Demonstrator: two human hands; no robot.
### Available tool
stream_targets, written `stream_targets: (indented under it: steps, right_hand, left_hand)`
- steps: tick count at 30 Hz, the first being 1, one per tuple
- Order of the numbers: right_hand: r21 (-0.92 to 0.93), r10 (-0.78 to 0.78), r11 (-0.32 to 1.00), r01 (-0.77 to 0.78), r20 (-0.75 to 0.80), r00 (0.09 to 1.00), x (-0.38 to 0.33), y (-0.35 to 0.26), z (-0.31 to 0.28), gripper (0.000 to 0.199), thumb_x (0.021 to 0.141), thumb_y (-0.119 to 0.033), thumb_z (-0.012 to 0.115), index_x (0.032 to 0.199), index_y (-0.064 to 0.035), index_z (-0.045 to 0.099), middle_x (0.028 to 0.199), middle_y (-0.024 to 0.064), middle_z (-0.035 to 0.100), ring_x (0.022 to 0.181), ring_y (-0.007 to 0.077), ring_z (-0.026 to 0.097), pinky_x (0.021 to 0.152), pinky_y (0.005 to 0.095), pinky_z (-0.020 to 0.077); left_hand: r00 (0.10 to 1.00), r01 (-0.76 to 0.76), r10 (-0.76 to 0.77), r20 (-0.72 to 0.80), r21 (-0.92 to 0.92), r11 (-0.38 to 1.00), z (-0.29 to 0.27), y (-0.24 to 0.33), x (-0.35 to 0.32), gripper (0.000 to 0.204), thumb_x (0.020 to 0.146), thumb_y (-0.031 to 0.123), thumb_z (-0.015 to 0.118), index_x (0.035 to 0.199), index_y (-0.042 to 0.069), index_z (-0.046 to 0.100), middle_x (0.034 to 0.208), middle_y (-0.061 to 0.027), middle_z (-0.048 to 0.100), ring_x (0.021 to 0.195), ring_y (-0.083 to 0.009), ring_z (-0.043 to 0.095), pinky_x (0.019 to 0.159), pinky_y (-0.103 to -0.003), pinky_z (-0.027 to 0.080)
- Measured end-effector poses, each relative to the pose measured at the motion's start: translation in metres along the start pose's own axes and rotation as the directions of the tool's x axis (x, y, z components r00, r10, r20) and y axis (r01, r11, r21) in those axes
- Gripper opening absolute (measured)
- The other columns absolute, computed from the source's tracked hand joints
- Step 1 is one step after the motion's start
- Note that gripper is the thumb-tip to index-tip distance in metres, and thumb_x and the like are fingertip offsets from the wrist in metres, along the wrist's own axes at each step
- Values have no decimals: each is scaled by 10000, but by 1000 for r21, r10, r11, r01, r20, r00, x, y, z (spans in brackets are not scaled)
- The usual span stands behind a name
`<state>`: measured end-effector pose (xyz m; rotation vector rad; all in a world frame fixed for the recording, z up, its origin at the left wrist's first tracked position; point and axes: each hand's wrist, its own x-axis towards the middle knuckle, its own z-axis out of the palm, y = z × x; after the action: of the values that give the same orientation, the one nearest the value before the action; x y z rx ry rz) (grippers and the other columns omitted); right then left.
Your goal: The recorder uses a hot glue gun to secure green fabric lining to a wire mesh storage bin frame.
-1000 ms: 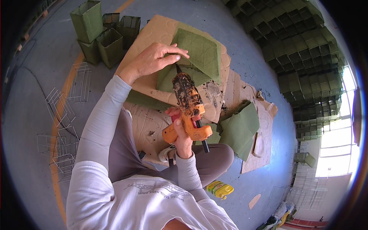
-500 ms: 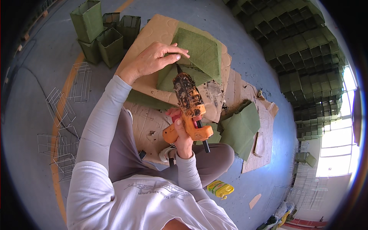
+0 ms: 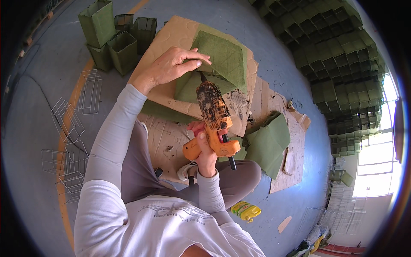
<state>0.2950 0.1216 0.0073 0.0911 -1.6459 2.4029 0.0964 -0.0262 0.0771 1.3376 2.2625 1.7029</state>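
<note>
An orange hot glue gun (image 3: 215, 112), its front caked with black residue, is in the grip of my right hand (image 3: 204, 156). A black glue stick (image 3: 232, 162) pokes out of its back end. The dark nozzle points away from me, at the folded edge of a green fabric piece (image 3: 222, 58). That fabric lies on a cardboard-topped surface, one flap raised over another part. My left hand (image 3: 171, 66) pinches the raised edge between thumb and fingers, just beyond the nozzle. Its fingertips partly hide the edge.
Green box-shaped fabric pots (image 3: 122, 45) stand at far left. Wire frames (image 3: 68, 158) lie on the left floor. Green fabric sheets (image 3: 269, 143) rest on cardboard to the right, near a yellow package (image 3: 246, 211). Tall stacks of green pots (image 3: 329, 60) line the right.
The glue gun in my right hand has shifted slightly to the right, its nozzle sliding along the fabric edge. My left hand stays almost still.
</note>
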Motion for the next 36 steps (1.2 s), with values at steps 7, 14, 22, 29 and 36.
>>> stream_targets:
  steps: [7,14,22,29,36]
  right_hand:
    - [-14,2,1000,-2,-25,1000,-2,0,-2,264,868,-223,633,1006,-36,509,961,101,532,964,229,516,919,358,367]
    - [-4,-1,1000,1,-52,999,-3,-2,-3,257,865,-211,636,1001,-36,507,938,93,528,953,234,515,915,366,370]
    - [4,-45,999,46,-91,995,-1,-5,-5,186,873,-152,620,952,-23,512,880,70,526,888,217,528,852,376,414]
    - [37,-59,997,64,-123,991,-2,-5,-8,184,871,-145,622,947,-25,507,872,70,520,889,220,525,849,380,413]
    - [57,-41,997,49,-137,990,-2,-6,-9,252,847,-165,634,998,-16,498,907,77,503,892,253,515,869,388,401]
  left_hand:
    - [1000,9,-9,-11,-8,1000,1,-1,0,301,907,160,473,1096,19,659,1145,-123,652,1120,-221,587,1143,-388,244]
    - [1000,16,-16,-18,16,1000,0,0,0,312,910,184,470,1088,13,661,1140,-133,652,1103,-235,597,1138,-388,257]
    - [998,-23,24,-59,15,1000,3,-3,0,304,915,167,468,1095,13,657,814,-65,436,786,-148,464,1131,-349,287]
    - [993,-63,64,-97,16,998,4,-2,1,286,911,112,467,1103,14,655,490,13,216,472,-57,325,1127,-313,314]
    - [993,-47,46,-107,0,999,5,-3,1,283,916,120,471,1105,16,655,491,12,219,484,-55,332,1128,-306,315]
